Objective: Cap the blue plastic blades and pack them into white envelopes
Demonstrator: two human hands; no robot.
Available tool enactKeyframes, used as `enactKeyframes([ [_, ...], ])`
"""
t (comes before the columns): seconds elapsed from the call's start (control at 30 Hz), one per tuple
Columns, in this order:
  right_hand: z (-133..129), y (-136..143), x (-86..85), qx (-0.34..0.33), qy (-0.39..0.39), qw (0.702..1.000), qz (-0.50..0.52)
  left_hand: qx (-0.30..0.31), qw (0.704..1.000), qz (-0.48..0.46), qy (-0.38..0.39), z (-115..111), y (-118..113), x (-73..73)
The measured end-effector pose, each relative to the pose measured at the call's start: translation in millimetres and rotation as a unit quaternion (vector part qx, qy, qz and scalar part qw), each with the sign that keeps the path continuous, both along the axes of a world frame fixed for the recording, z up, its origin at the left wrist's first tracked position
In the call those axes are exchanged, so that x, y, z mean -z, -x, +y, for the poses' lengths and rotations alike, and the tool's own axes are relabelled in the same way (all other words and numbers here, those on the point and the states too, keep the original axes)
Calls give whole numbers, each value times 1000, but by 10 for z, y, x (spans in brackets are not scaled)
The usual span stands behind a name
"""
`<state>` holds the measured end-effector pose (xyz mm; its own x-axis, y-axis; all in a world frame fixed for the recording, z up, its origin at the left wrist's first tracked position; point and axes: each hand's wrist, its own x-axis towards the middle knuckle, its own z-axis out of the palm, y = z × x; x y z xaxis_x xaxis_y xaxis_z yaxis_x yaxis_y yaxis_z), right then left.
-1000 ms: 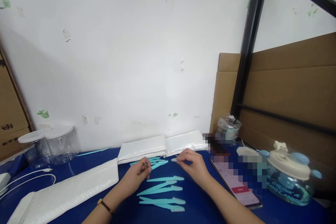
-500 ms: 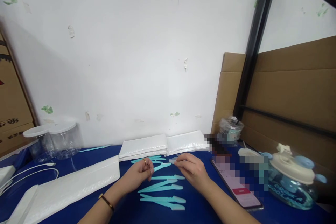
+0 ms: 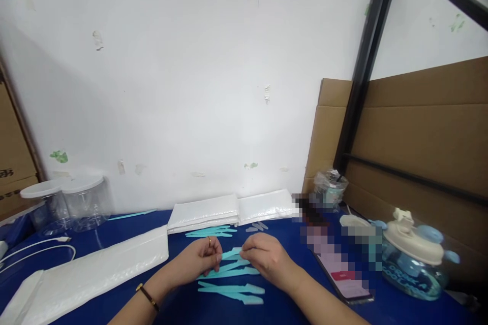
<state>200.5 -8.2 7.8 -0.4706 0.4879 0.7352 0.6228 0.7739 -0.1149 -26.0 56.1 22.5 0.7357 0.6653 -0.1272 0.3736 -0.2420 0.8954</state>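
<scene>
My left hand [image 3: 206, 259] pinches the handle of a teal eyebrow razor [image 3: 230, 253]. Closed at the fingertips, my right hand [image 3: 267, 259] grips the pale blade end of the same razor. Just below lie two more teal razors [image 3: 233, 273], partly covered by my hands. A crossed pair of razors [image 3: 231, 291] rests nearer the front. Several razors form a pile [image 3: 211, 232] beyond my left hand. Small translucent blade caps [image 3: 257, 226] lie beyond my right hand.
White padded mailers [image 3: 206, 212] are stacked along the wall, and a long one [image 3: 114, 269] lies at left. Two clear lidded jars [image 3: 86, 203] and a white cable [image 3: 41, 246] stand behind it. A phone [image 3: 346, 274] and a water bottle [image 3: 414, 259] are at right.
My right hand has let go of a translucent cap, now among the others, and moved nearer to grip a razor's blade end. A razor from the near row is now between my hands.
</scene>
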Motion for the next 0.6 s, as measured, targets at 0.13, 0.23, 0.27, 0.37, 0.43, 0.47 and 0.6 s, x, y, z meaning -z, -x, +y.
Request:
enactKeyframes([
  [0.13, -32, -36, -49, -21, 80, 996, -34, -6, 991, 60, -115, 11, 31, 36],
  [0.23, 31, -176, -50, 20, 140, 990, -16, -58, 963, 95, -245, 85, 80, 93],
  [0.27, 72, -234, -34, 58, 148, 987, -4, -79, 949, 106, -287, 121, 99, 120],
  [0.37, 217, -368, 56, 177, 155, 972, -7, -111, 910, 148, -370, 224, 150, 208],
  [0.43, 295, -388, 122, 225, 155, 961, -39, -110, 896, 173, -393, 266, 166, 251],
  [0.47, 323, -375, 149, 238, 153, 957, -57, -107, 892, 180, -400, 274, 168, 261],
  [0.6, 361, -262, 206, 233, 135, 955, -125, -106, 888, 195, -403, 252, 154, 235],
])
